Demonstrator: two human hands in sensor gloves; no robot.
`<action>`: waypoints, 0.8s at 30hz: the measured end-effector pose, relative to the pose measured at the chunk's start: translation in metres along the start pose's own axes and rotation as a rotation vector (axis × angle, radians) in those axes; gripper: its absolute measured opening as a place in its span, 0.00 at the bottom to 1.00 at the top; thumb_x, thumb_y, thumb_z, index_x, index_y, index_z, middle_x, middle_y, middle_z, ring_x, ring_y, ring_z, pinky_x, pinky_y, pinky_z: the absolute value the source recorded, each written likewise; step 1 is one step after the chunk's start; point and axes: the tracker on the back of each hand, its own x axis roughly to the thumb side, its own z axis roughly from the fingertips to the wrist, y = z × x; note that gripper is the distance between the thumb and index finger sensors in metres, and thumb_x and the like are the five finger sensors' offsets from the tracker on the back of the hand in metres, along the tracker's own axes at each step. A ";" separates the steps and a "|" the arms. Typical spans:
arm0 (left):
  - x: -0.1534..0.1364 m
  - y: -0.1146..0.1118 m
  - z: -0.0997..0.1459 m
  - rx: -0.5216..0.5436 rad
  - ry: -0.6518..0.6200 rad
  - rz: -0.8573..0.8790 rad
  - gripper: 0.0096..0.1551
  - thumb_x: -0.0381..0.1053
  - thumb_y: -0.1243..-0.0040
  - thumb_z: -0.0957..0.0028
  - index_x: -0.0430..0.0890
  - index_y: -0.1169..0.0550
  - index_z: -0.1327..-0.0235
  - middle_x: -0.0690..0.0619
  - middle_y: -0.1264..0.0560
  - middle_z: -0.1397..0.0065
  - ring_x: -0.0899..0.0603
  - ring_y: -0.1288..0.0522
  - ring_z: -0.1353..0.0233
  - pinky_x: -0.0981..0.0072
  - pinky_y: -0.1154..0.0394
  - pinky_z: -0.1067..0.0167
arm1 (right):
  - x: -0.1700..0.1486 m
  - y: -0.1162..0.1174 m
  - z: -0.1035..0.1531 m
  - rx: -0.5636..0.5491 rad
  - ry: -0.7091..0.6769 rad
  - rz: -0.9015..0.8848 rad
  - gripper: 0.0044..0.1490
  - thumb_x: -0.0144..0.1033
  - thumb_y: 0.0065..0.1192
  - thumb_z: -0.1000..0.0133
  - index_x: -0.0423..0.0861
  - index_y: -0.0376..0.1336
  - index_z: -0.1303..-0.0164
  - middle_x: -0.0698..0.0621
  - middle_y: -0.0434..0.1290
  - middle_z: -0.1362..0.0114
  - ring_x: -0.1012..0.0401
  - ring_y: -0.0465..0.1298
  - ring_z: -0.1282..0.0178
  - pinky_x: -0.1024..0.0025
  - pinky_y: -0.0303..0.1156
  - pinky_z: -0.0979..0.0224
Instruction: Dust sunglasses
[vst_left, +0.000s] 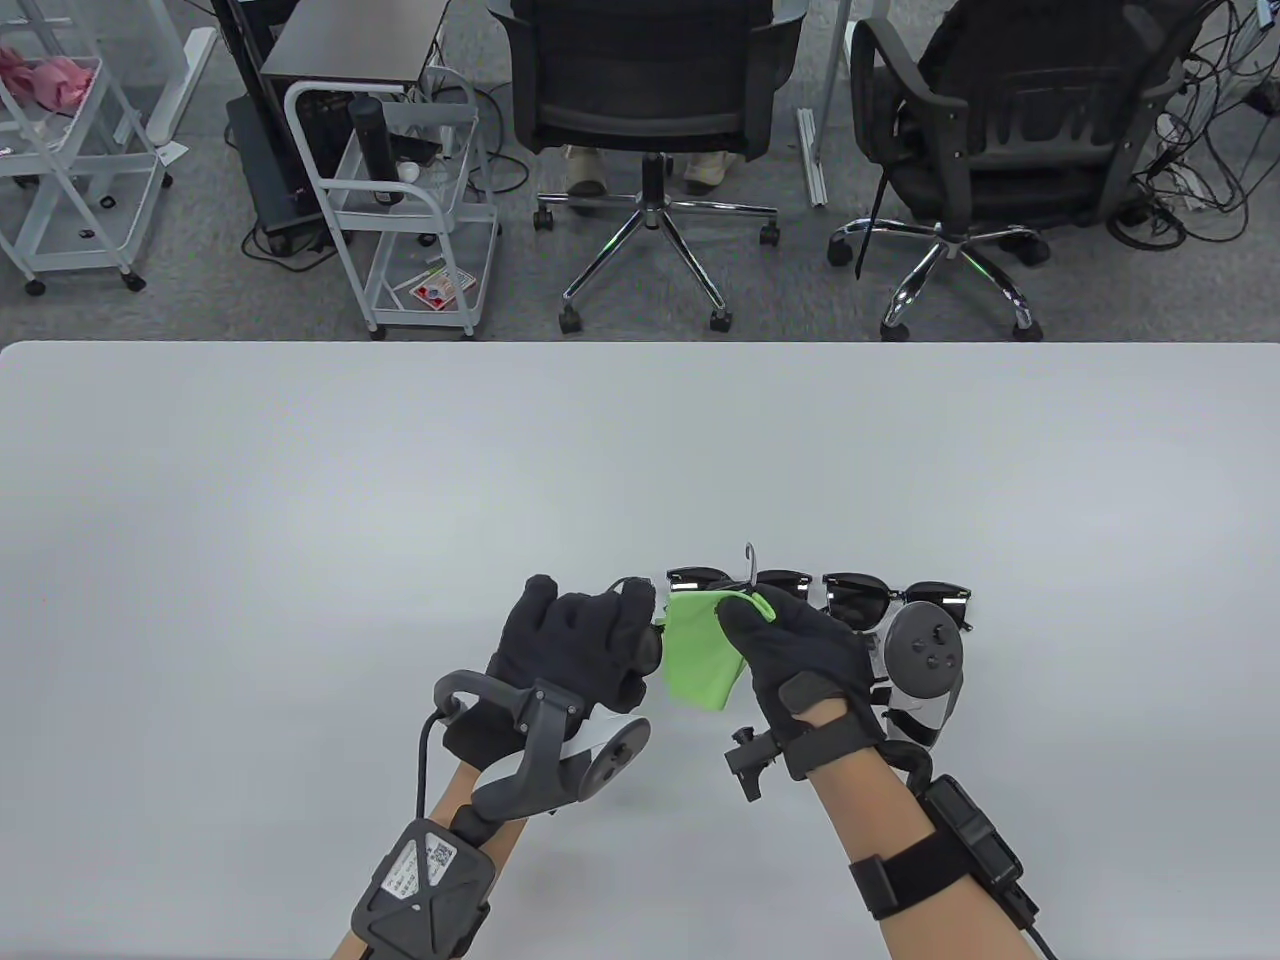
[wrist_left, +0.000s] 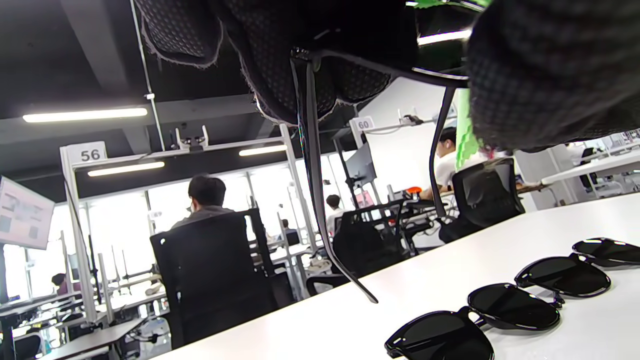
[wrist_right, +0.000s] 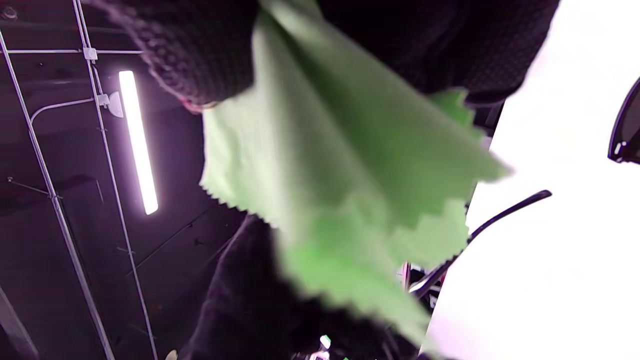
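My left hand (vst_left: 625, 630) grips a black pair of sunglasses (wrist_left: 310, 165) by one end of the frame, held above the table. Its temples hang open in the left wrist view. My right hand (vst_left: 750, 620) holds a green cloth (vst_left: 700, 655) and presses it onto the held pair. The cloth hides most of the pair in the table view, where only one temple tip (vst_left: 749, 562) sticks up. The cloth (wrist_right: 340, 165) fills the right wrist view, with a temple (wrist_right: 500, 215) beside it.
Two more black pairs of sunglasses lie on the white table (vst_left: 300, 520) just beyond my hands, one (vst_left: 785, 582) in the middle and one (vst_left: 860, 597) to its right. Both also show in the left wrist view (wrist_left: 515, 307). Office chairs (vst_left: 650, 90) stand past the far edge.
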 end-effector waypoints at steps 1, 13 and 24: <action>-0.001 -0.001 0.000 -0.003 0.000 -0.011 0.59 0.74 0.27 0.73 0.57 0.36 0.26 0.66 0.24 0.33 0.54 0.19 0.35 0.47 0.31 0.25 | -0.001 0.000 -0.001 0.039 0.016 -0.020 0.28 0.46 0.68 0.51 0.41 0.77 0.51 0.47 0.86 0.50 0.51 0.87 0.54 0.46 0.76 0.39; -0.001 -0.002 0.000 -0.009 0.002 -0.002 0.59 0.74 0.27 0.72 0.57 0.37 0.25 0.66 0.25 0.32 0.54 0.20 0.34 0.47 0.32 0.25 | 0.000 -0.002 0.000 -0.014 0.010 0.057 0.27 0.51 0.74 0.54 0.43 0.79 0.57 0.50 0.88 0.56 0.55 0.89 0.59 0.48 0.78 0.40; -0.005 0.001 0.003 0.011 -0.003 -0.041 0.59 0.72 0.26 0.72 0.56 0.37 0.26 0.65 0.25 0.32 0.53 0.20 0.34 0.46 0.32 0.25 | -0.003 0.002 -0.004 0.145 0.006 -0.014 0.28 0.33 0.76 0.55 0.43 0.74 0.43 0.48 0.84 0.42 0.50 0.85 0.46 0.43 0.73 0.36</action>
